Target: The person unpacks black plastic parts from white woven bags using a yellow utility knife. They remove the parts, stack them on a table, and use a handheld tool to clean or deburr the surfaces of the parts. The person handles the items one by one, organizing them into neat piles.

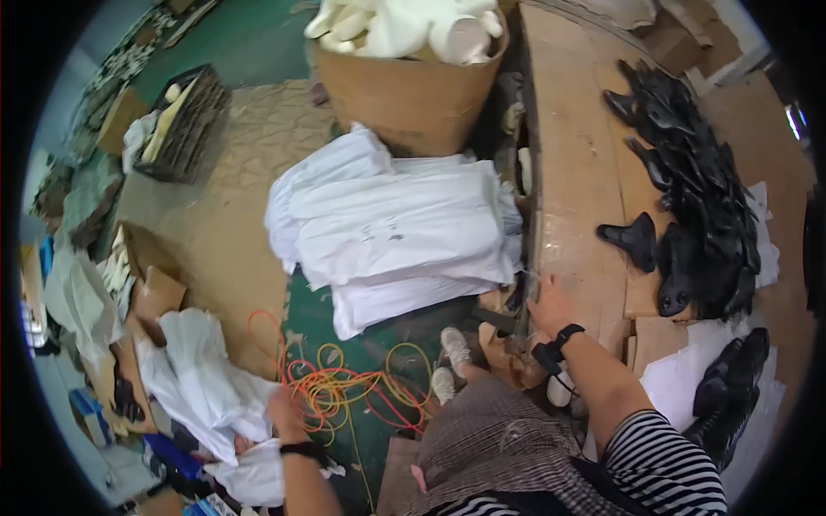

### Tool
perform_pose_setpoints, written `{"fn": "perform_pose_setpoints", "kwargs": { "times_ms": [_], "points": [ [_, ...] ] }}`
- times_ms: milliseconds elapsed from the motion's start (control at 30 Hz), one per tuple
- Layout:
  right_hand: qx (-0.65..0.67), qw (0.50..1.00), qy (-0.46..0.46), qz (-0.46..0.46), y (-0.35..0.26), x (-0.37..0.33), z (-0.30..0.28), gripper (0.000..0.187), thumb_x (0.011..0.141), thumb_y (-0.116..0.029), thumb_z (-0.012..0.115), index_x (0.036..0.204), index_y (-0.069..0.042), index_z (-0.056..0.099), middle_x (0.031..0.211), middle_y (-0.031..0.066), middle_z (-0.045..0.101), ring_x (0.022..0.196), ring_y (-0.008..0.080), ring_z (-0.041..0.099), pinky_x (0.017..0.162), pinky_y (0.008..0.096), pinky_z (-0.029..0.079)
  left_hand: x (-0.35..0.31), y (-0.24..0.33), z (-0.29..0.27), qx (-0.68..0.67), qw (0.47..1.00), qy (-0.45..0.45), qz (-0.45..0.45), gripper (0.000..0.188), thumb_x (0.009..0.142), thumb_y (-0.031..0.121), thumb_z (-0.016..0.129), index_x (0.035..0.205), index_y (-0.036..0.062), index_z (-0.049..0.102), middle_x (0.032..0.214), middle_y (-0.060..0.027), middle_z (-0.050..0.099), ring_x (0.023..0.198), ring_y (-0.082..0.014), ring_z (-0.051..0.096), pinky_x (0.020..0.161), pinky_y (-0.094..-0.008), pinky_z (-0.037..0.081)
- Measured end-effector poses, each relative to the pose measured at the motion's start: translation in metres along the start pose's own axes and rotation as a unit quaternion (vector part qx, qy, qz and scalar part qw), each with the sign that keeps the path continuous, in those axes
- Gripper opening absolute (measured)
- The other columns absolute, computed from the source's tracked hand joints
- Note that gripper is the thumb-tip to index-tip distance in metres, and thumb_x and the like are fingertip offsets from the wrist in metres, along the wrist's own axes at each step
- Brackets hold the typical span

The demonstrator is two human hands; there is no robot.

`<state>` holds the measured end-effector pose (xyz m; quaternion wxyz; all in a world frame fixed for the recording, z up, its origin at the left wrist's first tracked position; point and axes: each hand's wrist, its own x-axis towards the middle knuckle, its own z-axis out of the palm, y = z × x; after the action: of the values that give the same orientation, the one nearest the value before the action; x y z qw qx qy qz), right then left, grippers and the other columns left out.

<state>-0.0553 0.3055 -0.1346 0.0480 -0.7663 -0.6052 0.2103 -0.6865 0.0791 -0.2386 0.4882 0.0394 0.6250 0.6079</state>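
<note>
Closest in, the left hand (286, 411) is down by the floor, fingers closed on a crumpled white plastic bag (206, 383), soft and wrinkly, with more of the same bunched under it. Right next to that hand sits a tangle of thin orange and yellow cord (344, 387) on the green floor (249, 39). The right hand (551, 303) is pressed flat on the edge of the wooden table (572, 163), fingers loosely spread, holding nothing, with a black band on the wrist.

A bit further out, a stack of flat white sacks (396, 228) lies folded on the floor, woven-looking, with a small dark mark on the top one. On the table there's a heap of glossy black moulded pieces (697, 189), curved and pointed, one sitting apart (632, 241) nearer the hand.

At the back, a round brown cardboard drum (411, 95) is full of off-white moulded shapes (404, 26). Far left, a dark wire crate (182, 125).
</note>
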Motion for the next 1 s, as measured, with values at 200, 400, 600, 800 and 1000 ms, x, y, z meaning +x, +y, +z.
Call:
{"fn": "perform_pose_setpoints", "kwargs": {
  "times_ms": [200, 400, 600, 800, 1000],
  "points": [
    [-0.085, 0.996, -0.028, 0.023, 0.074, 0.051, 0.041, 0.019, 0.08, -0.014, 0.058, 0.091, 0.0, 0.061, 0.077, 0.0181, 0.063, 0.075, 0.0362, 0.064, 0.063, 0.0453, 0.052, -0.113, -0.101, 0.227, 0.199, 0.927, -0.055, -0.314, 0.017, 0.082, 0.007, 0.06, 0.099, 0.0034, 0.059, 0.076, -0.0049, 0.06, 0.06, -0.0171, 0.059, 0.054, -0.0291, 0.05],
    [0.224, 0.957, -0.042, -0.178, -0.056, 0.015, 0.082, 0.008, 0.073, -0.012, 0.056, 0.072, -0.004, 0.056, 0.066, 0.0177, 0.053, 0.059, 0.0367, 0.052, 0.055, 0.0456, 0.044, -0.08, -0.144, 0.236, 0.358, 0.875, -0.159, -0.283, 0.025, 0.084, 0.013, 0.057, 0.108, 0.0074, 0.051, 0.089, -0.0063, 0.06, 0.071, -0.0213, 0.062, 0.057, -0.03, 0.051],
    [0.492, 0.806, -0.106, -0.312, -0.168, -0.066, 0.011, 0.009, 0.074, -0.008, 0.056, 0.074, -0.001, 0.051, 0.064, 0.012, 0.053, 0.059, 0.0198, 0.048, 0.056, 0.0371, 0.041, -0.035, -0.101, 0.307, 0.498, 0.816, -0.192, -0.22, 0.024, 0.085, 0.014, 0.054, 0.107, 0.0073, 0.051, 0.091, -0.0071, 0.059, 0.07, -0.0225, 0.061, 0.057, -0.0306, 0.051],
    [0.249, 0.959, 0.029, -0.128, -0.031, -0.084, 0.022, 0.022, 0.082, -0.026, 0.056, 0.079, -0.004, 0.057, 0.074, 0.021, 0.059, 0.067, 0.0355, 0.058, 0.061, 0.0449, 0.048, -0.049, -0.066, 0.314, 0.336, 0.896, -0.256, -0.137, 0.025, 0.081, 0.009, 0.056, 0.104, -0.001, 0.056, 0.09, -0.0115, 0.059, 0.076, -0.0222, 0.061, 0.06, -0.0338, 0.052],
    [0.234, 0.954, -0.14, -0.121, -0.002, -0.134, -0.027, 0.044, 0.077, -0.009, 0.061, 0.119, -0.003, 0.053, 0.118, 0.0243, 0.054, 0.109, 0.0381, 0.054, 0.094, 0.0421, 0.043, -0.096, -0.078, 0.296, 0.424, 0.849, -0.238, -0.205, 0.034, 0.085, 0.018, 0.059, 0.115, 0.0022, 0.055, 0.095, -0.0092, 0.064, 0.075, -0.0223, 0.065, 0.066, -0.0327, 0.053]
  ]
}}
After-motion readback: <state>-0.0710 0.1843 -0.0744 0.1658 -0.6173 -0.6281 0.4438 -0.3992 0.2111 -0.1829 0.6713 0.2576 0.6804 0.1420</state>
